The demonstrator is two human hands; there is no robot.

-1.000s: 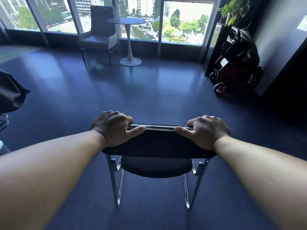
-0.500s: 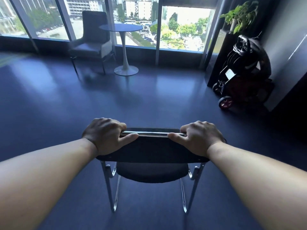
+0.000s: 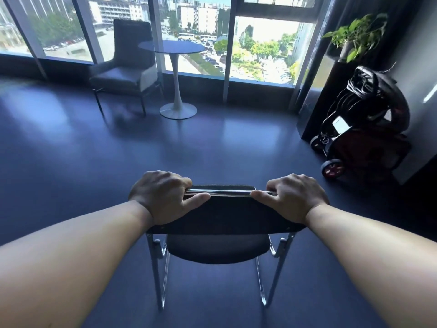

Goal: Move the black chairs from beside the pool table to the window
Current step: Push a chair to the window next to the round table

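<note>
A black chair [image 3: 222, 216] with a mesh back and chrome legs is straight in front of me, its seat facing the window [image 3: 264, 46]. My left hand [image 3: 163, 197] grips the left end of the backrest's top bar. My right hand [image 3: 293, 197] grips the right end. The window runs along the far wall, several steps ahead. No pool table is in view.
A grey armchair [image 3: 127, 69] and a small round pedestal table [image 3: 176, 67] stand at the window, ahead and left. A folded stroller [image 3: 361, 124] with red wheels and a potted plant [image 3: 354, 36] on a dark cabinet stand at the right wall. Dark open floor lies between.
The window, armchair and round table have come closer and larger in view. Both hands keep the same grip on the chair's backrest. A dark object at the left edge has left the view.
</note>
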